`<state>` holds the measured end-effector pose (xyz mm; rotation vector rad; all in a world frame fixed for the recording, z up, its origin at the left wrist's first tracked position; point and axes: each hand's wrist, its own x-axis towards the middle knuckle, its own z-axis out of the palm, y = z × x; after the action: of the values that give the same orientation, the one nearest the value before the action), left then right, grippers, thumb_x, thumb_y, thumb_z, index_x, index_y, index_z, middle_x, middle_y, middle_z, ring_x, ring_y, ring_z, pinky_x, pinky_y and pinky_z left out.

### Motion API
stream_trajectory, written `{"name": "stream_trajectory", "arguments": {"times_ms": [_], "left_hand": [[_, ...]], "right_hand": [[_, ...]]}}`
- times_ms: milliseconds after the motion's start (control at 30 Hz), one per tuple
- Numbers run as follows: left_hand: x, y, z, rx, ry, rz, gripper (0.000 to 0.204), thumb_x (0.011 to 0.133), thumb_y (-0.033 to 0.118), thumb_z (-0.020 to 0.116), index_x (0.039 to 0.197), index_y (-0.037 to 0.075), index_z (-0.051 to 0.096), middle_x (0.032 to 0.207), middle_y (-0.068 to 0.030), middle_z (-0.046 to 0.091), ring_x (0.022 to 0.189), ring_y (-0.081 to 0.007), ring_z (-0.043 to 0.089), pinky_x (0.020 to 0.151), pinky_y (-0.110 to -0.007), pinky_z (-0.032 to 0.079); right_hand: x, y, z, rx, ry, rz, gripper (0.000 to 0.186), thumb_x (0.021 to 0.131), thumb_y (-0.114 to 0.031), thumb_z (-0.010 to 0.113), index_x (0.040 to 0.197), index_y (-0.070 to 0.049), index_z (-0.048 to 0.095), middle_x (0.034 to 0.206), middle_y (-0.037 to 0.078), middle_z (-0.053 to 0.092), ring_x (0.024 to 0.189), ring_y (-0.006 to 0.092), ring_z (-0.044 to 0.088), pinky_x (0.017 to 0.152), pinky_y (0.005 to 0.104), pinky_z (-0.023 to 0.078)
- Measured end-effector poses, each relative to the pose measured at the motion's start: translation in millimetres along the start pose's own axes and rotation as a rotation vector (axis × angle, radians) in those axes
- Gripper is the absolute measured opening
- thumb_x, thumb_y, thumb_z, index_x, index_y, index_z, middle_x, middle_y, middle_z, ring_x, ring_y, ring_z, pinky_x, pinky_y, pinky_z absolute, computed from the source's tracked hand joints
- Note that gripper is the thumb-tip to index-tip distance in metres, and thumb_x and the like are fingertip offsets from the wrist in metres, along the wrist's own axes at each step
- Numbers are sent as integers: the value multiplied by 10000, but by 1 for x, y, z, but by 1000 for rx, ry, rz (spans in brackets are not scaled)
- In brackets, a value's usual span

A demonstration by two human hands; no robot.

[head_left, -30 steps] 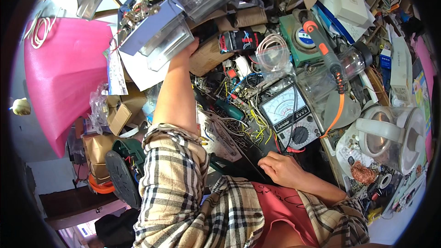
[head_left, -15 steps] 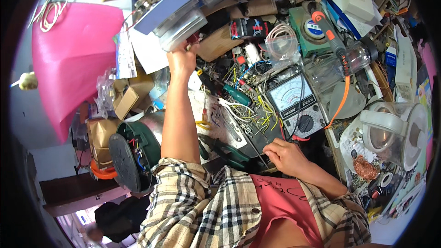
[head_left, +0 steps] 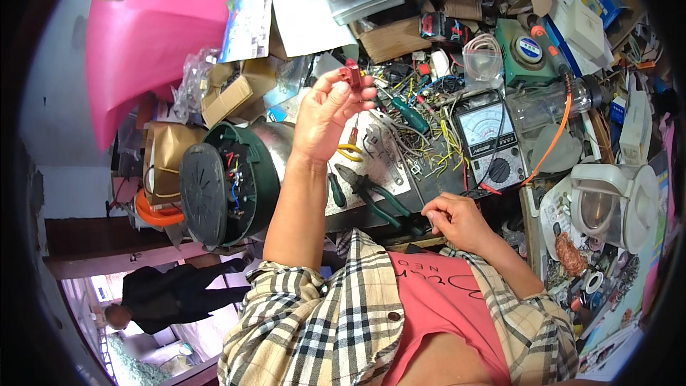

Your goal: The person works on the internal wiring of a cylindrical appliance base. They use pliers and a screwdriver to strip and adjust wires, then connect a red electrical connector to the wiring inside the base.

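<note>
My left hand is raised over the cluttered bench and pinches a small dark-red part between thumb and fingertips. My right hand rests at the bench's near edge, fingers curled around what looks like a thin probe or wire; the object is mostly hidden. Just left of it lie green-handled pliers on a metal plate. A grey analog multimeter with a black dial sits beyond my right hand.
A round green appliance lies on its side at left, wiring exposed. A tangle of coloured wires, a green screwdriver, a white kettle, cardboard boxes and a pink sheet crowd the bench. A person in dark clothes stands lower left.
My left hand has drawn back from the clear boxes at the far side and now holds a small red part up closer to me. My right hand has stayed at the bench edge.
</note>
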<state>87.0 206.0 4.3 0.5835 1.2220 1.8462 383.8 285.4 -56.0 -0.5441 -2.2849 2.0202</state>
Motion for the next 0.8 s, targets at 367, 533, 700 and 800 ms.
{"name": "stream_trajectory", "arguments": {"times_ms": [367, 533, 700, 800], "left_hand": [[-69, 3, -15, -170, -97, -119, 437, 1041, 249, 553, 1362, -45, 512, 1299, -243, 623, 1121, -304, 675, 949, -409, 564], [-101, -2, -31, -241, -122, -134, 480, 1046, 248, 538, 1391, -79, 474, 1324, -248, 608, 1156, -308, 659, 990, -408, 547], [-126, -10, -38, -146, -61, -68, 391, 1073, 173, 466, 1386, -59, 505, 1309, -188, 617, 1184, -267, 635, 1040, -408, 516], [-138, -9, -42, -61, -63, -25, 394, 1075, 140, 452, 1419, -49, 496, 1326, -161, 612, 1202, -231, 618, 1064, -389, 495]], "right_hand": [[55, -73, 15, -126, 246, -331, 87, 957, -48, 604, 975, -6, 678, 822, 83, 611, 603, 149, 668, 567, 284, 499], [82, -92, 44, -241, 386, -488, 190, 894, -48, 679, 1083, -36, 665, 895, 107, 611, 769, 224, 649, 687, 330, 511], [96, -96, 74, -312, 383, -585, 400, 828, -80, 764, 1209, -64, 642, 993, 105, 628, 887, 253, 670, 770, 362, 536], [99, -93, 87, -363, 366, -600, 396, 803, -67, 773, 1184, -70, 668, 979, 101, 636, 888, 262, 665, 775, 363, 539]]}}
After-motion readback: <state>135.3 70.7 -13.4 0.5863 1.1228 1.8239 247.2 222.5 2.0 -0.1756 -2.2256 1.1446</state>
